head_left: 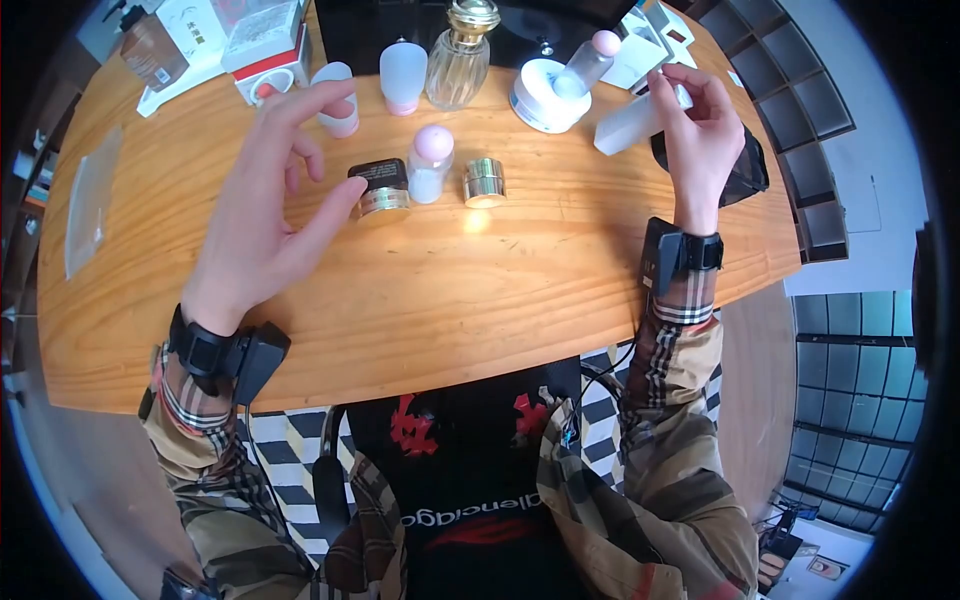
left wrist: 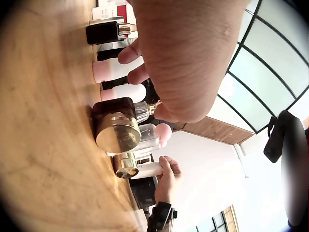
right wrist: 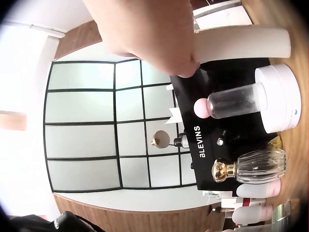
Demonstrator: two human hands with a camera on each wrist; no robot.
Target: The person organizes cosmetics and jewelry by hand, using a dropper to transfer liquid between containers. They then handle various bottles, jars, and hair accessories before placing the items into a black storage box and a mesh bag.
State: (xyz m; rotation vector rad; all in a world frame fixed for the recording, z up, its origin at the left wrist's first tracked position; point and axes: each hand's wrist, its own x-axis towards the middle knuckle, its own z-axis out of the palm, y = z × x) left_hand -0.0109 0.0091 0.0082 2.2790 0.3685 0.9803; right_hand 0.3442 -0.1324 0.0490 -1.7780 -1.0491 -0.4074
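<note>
My left hand (head_left: 255, 215) hovers over the table's left half, fingers spread and loosely bent around nothing. Its thumb tip overlaps the edge of a small dark container with a gold cap (head_left: 384, 202) in the head view. Beside that container stand a small clear bottle with a pink round cap (head_left: 430, 168) and a short gold jar (head_left: 484, 183). At the right, my right hand (head_left: 704, 132) grips a slim white container (head_left: 626, 126) between thumb and fingers, tilted. The right wrist view shows the white container's long side (right wrist: 244, 44); its upper end is hidden by the hand.
At the back stand pink-and-white bottles (head_left: 403, 75), a ribbed glass perfume bottle (head_left: 458, 70) and a white round jar (head_left: 545, 108) with a pink-capped bottle lying on it. A black pouch (head_left: 748, 172) lies beneath the right hand. Boxes (head_left: 265, 45) and a brown pump bottle (head_left: 152, 50) occupy the far left.
</note>
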